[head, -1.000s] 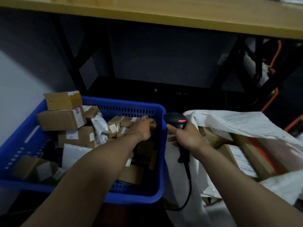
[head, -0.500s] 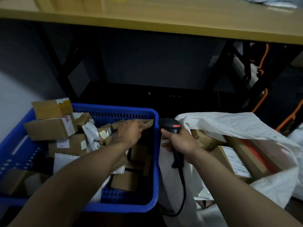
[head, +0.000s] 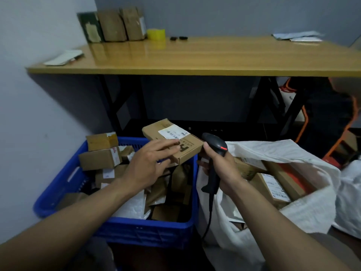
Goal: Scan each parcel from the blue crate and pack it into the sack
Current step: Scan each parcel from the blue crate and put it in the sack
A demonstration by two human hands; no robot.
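My left hand (head: pixel 148 165) holds a flat brown cardboard parcel (head: pixel 156 132) above the blue crate (head: pixel 140 229), fingers on top and thumb below; its white barcode label faces up. My right hand (head: pixel 218 167) grips a black barcode scanner (head: pixel 214 143) just right of the parcel, its red light lit and its cable hanging down. The crate holds several brown boxes and white mailers. The white sack (head: pixel 304 210) stands open to the right with several boxes inside.
A wooden table (head: pixel 195 59) with black legs stands behind the crate, carrying cardboard boxes (head: pixel 121 24), a yellow tape roll (head: pixel 155 34) and papers. A wall is at the left. Another white bag (head: pixel 349 196) and orange frame parts are at the far right.
My left hand has lifted the parcel out of the crate and turned its label up beside the scanner. The view has tilted up, so the tabletop shows.
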